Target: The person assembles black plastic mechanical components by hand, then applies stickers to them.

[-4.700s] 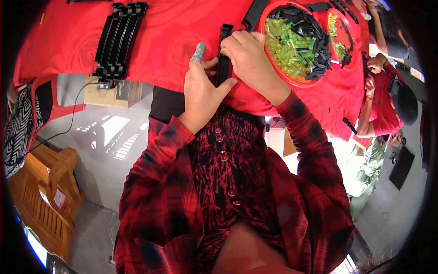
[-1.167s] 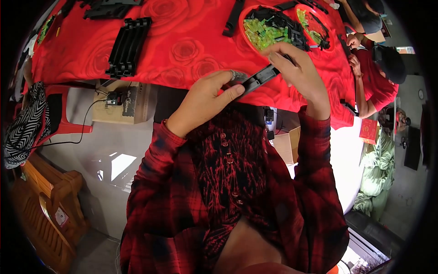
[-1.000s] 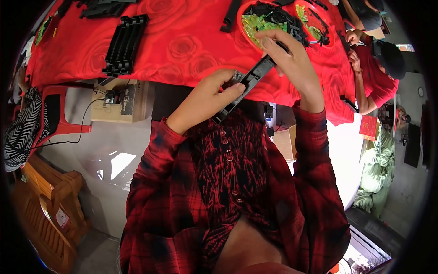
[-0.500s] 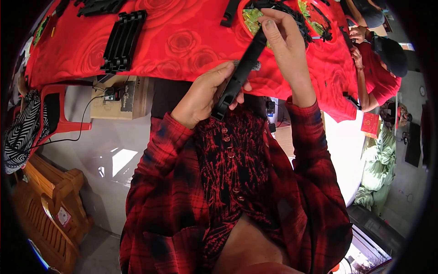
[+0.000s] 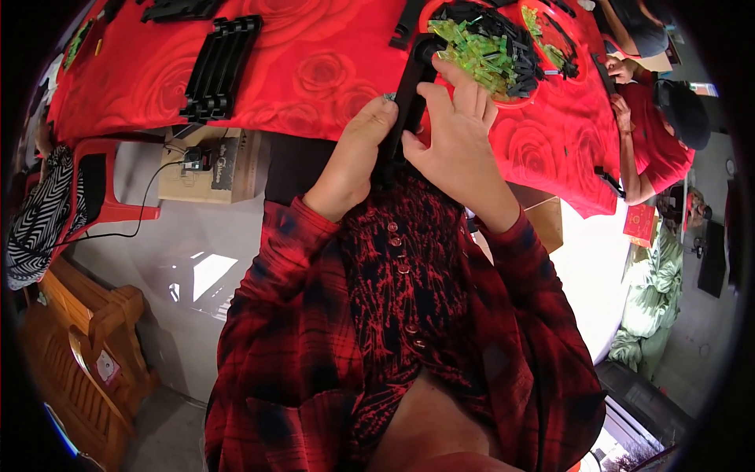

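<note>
Nearby, bowls [image 5: 515, 103] hold green pieces [image 5: 486, 67]; left grip [image 5: 355, 149] clasps a black bar [image 5: 410, 88], half-open right grip [image 5: 460, 135] touching it.

A red, rose-patterned cloth [image 5: 318, 75] covered the desk [image 5: 267, 114]. On it lay a row of long black parts [image 5: 222, 69], more black parts [image 5: 181, 8] beyond them, and, to the right, two round red trays [image 5: 583, 51] of yellow-green and black pieces [image 5: 481, 61].

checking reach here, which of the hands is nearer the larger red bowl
Right. The right hand is at the lower left of the larger red bowl; the left hand is farther left, across the black bar.
</note>
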